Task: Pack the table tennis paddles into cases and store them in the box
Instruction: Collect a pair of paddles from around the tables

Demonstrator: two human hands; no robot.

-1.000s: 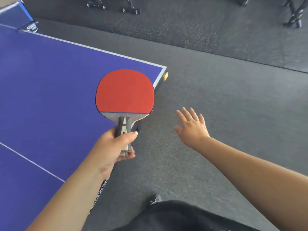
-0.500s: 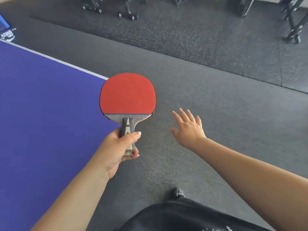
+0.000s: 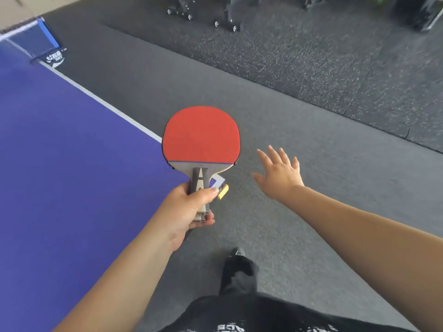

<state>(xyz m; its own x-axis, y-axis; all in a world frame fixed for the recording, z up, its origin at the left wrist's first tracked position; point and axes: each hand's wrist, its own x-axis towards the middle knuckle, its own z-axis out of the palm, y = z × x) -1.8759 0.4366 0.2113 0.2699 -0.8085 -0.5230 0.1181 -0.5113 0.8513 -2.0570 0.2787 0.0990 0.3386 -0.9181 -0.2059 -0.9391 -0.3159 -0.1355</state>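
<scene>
While a head-worn camera looks down past both forearms, a blue-purple table tennis table with a white edge line (image 3: 60, 164) fills the left side, its dark blue net and net post (image 3: 45, 45) at the far upper left. Right of centre of the table's near corner, the left hand (image 3: 189, 209) grips the wooden handle of a red-rubbered table tennis paddle with a pale wood blade (image 3: 201, 137); its fingers curl round the grip and the thumb lies across the front. That paddle is held upright in the air, red face toward the camera, over the table's corner, where a small yellow corner piece (image 3: 223, 191) shows just beside the thumb. Further right, the right hand (image 3: 280, 176) is stretched out above the dark grey speckled rubber floor (image 3: 311, 92), holding nothing, palm down, its fingers straight and slightly spread. Black wheeled equipment bases (image 3: 206, 17) stand on the floor at the top. Below, a dark shoe (image 3: 237, 264) and black clothing with white lettering (image 3: 263, 317) appear at the bottom edge.
</scene>
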